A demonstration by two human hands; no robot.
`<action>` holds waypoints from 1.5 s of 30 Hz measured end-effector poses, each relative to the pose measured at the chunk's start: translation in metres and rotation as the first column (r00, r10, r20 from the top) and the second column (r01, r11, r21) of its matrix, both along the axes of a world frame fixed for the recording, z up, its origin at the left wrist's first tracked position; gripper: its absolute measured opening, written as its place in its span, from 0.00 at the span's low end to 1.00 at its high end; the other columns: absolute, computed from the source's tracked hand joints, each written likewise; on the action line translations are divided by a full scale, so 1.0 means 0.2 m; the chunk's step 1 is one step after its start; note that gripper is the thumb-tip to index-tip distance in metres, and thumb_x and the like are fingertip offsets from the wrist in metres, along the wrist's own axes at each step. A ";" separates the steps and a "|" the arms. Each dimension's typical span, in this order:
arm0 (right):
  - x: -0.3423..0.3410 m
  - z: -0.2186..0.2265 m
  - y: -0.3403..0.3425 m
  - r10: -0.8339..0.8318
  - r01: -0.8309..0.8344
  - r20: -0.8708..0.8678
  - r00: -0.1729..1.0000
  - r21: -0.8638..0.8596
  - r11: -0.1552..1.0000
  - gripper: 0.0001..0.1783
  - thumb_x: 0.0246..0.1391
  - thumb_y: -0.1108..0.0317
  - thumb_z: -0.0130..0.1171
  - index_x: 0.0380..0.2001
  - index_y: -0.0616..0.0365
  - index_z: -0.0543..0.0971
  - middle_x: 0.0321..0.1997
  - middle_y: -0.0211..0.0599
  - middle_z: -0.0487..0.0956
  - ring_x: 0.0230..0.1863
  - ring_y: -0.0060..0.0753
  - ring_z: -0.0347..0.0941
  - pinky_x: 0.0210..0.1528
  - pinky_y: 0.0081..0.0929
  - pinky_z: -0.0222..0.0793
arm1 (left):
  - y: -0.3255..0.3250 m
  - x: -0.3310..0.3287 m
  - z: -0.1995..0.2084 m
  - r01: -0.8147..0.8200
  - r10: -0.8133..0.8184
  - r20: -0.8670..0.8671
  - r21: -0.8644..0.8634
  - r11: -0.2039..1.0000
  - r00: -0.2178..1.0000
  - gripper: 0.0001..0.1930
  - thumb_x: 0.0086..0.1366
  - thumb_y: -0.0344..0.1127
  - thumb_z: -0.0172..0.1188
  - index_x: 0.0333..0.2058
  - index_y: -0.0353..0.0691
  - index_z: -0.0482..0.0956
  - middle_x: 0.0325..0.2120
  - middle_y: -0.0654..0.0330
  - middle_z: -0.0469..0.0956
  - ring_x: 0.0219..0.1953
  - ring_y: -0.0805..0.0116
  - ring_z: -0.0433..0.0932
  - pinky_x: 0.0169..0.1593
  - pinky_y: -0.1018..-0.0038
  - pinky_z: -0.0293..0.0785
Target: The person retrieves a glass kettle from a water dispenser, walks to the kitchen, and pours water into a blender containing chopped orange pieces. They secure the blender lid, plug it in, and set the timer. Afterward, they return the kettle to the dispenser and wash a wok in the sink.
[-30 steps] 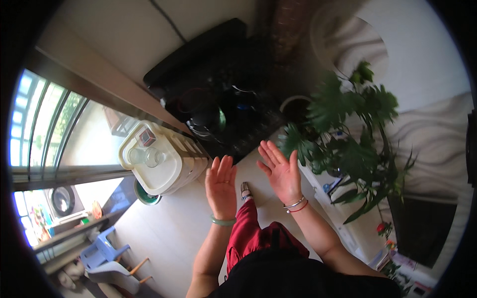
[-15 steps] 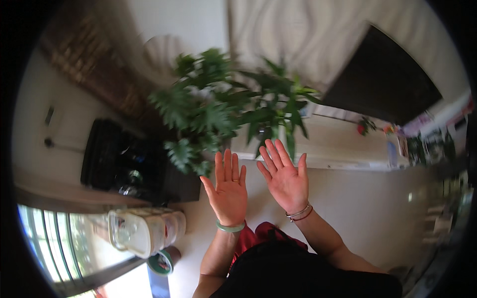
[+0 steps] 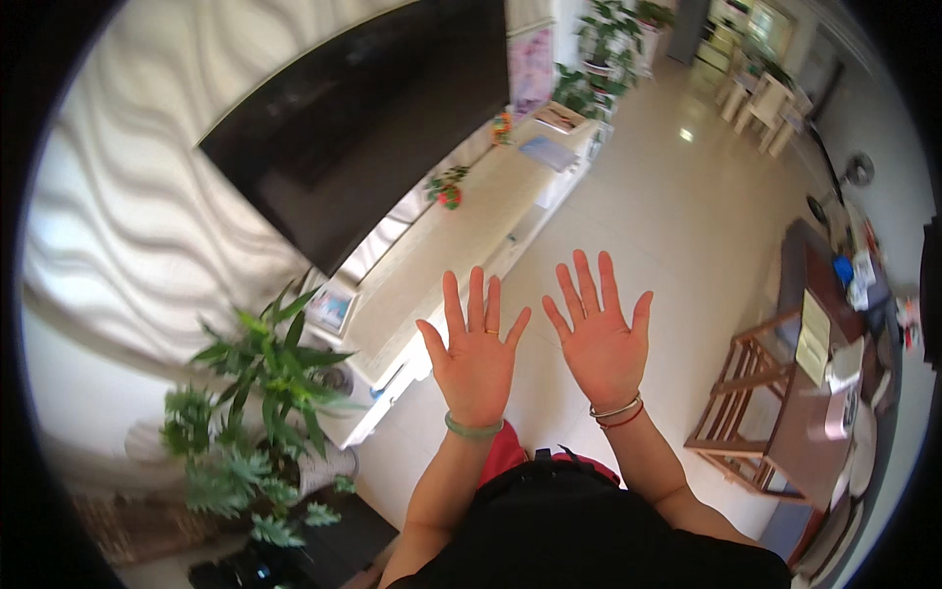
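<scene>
Both palms face up toward me, held side by side in front of my body with a gap between them. My left hand (image 3: 478,358) has its fingers spread and nothing in it; a ring sits on one finger and a pale green bangle (image 3: 473,429) circles the wrist. Fingers are likewise apart on my right hand (image 3: 601,344), which is bare of any object. A silver bracelet (image 3: 616,406) and a red cord (image 3: 622,419) go round that wrist. Neither hand touches anything. Nearest beyond my left hand is a long cream TV cabinet (image 3: 432,245).
A large dark television (image 3: 363,128) hangs on the wavy wall. Leafy potted plants (image 3: 265,373) stand at the left. To the right is a brown wooden table (image 3: 819,432) with a wooden chair (image 3: 746,402) beside it. White dining chairs (image 3: 763,103) stand far back on the tiled floor (image 3: 648,211).
My view has swung to the right: the plants shifted to the lower left, and the television, wooden table and far room came into sight. Both hands stay raised and spread.
</scene>
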State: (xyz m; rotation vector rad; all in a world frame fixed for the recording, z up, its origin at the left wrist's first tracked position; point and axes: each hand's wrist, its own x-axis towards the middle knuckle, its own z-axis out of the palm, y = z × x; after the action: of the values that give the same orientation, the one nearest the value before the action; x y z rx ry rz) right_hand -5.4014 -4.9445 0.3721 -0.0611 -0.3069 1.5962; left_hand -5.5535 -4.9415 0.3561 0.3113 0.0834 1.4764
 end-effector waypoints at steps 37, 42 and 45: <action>3.26 0.14 2.77 -0.682 0.680 0.019 0.731 0.052 0.731 0.41 0.62 0.33 0.33 0.71 0.44 0.47 0.75 0.33 0.48 0.75 0.37 0.41 0.74 0.45 0.37 | 3.33 3.50 0.11 0.670 -0.670 -0.043 0.105 0.735 0.741 0.32 0.70 0.64 0.34 0.69 0.63 0.50 0.70 0.62 0.47 0.72 0.63 0.43 0.71 0.49 0.36; 3.71 0.10 3.31 -0.628 0.627 -0.005 0.778 0.076 0.776 0.42 0.62 0.33 0.32 0.71 0.44 0.47 0.75 0.32 0.48 0.75 0.37 0.41 0.74 0.44 0.37 | 3.81 3.94 0.05 0.641 -0.646 0.049 0.087 0.763 0.762 0.32 0.70 0.65 0.34 0.69 0.63 0.49 0.70 0.61 0.48 0.71 0.63 0.45 0.71 0.49 0.37; 4.02 0.10 3.66 -0.611 0.607 -0.004 0.792 0.111 0.787 0.42 0.62 0.32 0.33 0.71 0.45 0.47 0.75 0.32 0.49 0.75 0.37 0.41 0.74 0.44 0.38 | 4.14 4.25 0.07 0.654 -0.662 0.070 0.108 0.749 0.746 0.33 0.69 0.65 0.34 0.69 0.63 0.48 0.70 0.61 0.48 0.71 0.63 0.44 0.71 0.50 0.37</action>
State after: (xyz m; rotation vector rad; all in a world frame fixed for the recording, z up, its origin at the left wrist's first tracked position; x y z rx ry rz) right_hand -4.5975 -4.2115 0.3926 -0.0939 -0.3542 0.9272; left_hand -4.7041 -4.1135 0.3698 0.2846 -0.1605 0.7785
